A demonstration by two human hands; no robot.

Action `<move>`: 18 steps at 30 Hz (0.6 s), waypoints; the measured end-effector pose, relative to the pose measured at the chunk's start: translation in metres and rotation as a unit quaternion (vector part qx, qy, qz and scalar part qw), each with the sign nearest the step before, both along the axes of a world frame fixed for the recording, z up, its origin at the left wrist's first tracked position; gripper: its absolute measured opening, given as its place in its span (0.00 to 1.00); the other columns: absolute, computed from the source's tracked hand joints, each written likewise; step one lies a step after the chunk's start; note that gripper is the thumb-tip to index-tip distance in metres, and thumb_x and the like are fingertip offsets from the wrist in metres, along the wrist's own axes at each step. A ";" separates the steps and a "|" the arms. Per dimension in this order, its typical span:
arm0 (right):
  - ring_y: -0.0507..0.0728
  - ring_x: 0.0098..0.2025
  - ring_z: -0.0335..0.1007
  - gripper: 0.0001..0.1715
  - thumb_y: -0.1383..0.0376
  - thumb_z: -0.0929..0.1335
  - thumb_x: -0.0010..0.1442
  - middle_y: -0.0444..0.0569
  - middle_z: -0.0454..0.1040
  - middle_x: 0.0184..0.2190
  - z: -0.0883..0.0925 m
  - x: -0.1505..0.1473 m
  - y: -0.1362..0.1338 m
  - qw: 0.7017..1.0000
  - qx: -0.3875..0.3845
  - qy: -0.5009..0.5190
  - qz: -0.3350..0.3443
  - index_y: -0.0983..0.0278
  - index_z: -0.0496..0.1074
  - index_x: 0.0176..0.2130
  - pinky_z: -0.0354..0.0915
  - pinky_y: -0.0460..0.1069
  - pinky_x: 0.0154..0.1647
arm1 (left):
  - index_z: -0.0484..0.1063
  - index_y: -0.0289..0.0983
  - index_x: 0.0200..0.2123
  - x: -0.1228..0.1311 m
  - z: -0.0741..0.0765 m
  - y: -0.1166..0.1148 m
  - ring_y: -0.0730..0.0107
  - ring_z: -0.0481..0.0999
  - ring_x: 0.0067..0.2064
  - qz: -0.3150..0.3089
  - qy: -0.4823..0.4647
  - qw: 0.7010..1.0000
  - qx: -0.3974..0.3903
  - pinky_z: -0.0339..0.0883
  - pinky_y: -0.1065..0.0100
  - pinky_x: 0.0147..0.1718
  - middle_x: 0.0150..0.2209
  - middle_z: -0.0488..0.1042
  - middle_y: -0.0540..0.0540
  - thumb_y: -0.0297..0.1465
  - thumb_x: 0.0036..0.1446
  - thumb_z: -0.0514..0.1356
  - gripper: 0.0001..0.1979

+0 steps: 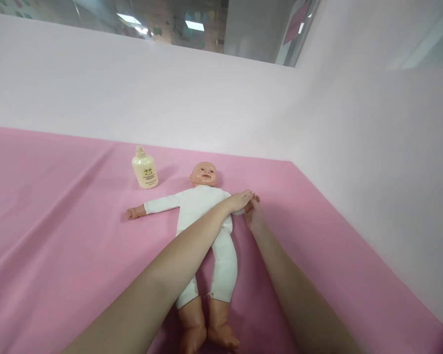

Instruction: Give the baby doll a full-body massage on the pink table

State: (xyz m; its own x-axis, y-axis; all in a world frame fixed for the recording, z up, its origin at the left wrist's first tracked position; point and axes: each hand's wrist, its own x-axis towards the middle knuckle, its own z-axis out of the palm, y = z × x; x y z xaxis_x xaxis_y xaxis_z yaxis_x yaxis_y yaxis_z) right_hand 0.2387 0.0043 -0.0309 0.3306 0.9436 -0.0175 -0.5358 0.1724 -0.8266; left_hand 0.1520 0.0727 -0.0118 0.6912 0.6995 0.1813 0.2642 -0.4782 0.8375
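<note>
Pink cloth [84, 216] could ruck and the doll [201, 202] twist if left hand [241, 200] and right hand [256, 219], curled round its hand [248, 208], pulled hard.

A creased pink sheet [77, 255] bears a doll [199, 205], face up — and a pale-yellow bottle [145, 170]

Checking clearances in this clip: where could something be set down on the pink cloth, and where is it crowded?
Bare cloth, creased, spreads left of the bottle and doll; another patch runs between the right forearm and right wall. It is crowded where the left hand and right hand meet around one doll hand.
</note>
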 end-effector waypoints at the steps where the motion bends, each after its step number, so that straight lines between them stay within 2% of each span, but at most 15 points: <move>1: 0.55 0.44 0.76 0.08 0.61 0.72 0.51 0.41 0.79 0.35 -0.001 0.000 0.000 1.000 -0.003 0.000 -0.001 0.57 0.74 0.35 0.71 0.51 0.47 | 0.70 0.37 0.44 0.000 0.000 0.000 0.65 0.76 0.51 -0.001 0.000 1.000 -0.001 0.64 0.65 0.56 0.47 0.78 0.42 0.41 0.70 0.42 0.20; 9: 0.54 0.40 0.75 0.05 0.69 0.70 0.50 0.40 0.76 0.30 0.002 0.001 0.000 1.000 -0.005 -0.003 0.008 0.59 0.73 0.31 0.70 0.51 0.45 | 0.70 0.38 0.48 -0.005 0.007 -0.005 0.65 0.76 0.52 -0.003 0.016 1.000 -0.017 0.65 0.63 0.56 0.50 0.77 0.43 0.43 0.69 0.47 0.19; 18: 0.56 0.45 0.76 0.06 0.65 0.73 0.51 0.40 0.78 0.33 0.000 -0.002 0.002 1.000 -0.005 -0.008 -0.009 0.58 0.72 0.31 0.70 0.52 0.49 | 0.70 0.37 0.46 -0.003 0.009 -0.006 0.65 0.75 0.54 -0.001 0.026 1.000 -0.016 0.63 0.66 0.57 0.51 0.77 0.42 0.40 0.70 0.45 0.18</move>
State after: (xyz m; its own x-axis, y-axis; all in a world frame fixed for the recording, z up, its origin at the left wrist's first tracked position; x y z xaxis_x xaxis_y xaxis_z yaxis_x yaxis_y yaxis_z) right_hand 0.2364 0.0060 -0.0308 0.3486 0.9370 -0.0227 -0.5199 0.1732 -0.8365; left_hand 0.1486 0.0671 -0.0032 0.7008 0.7028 0.1227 0.3073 -0.4526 0.8371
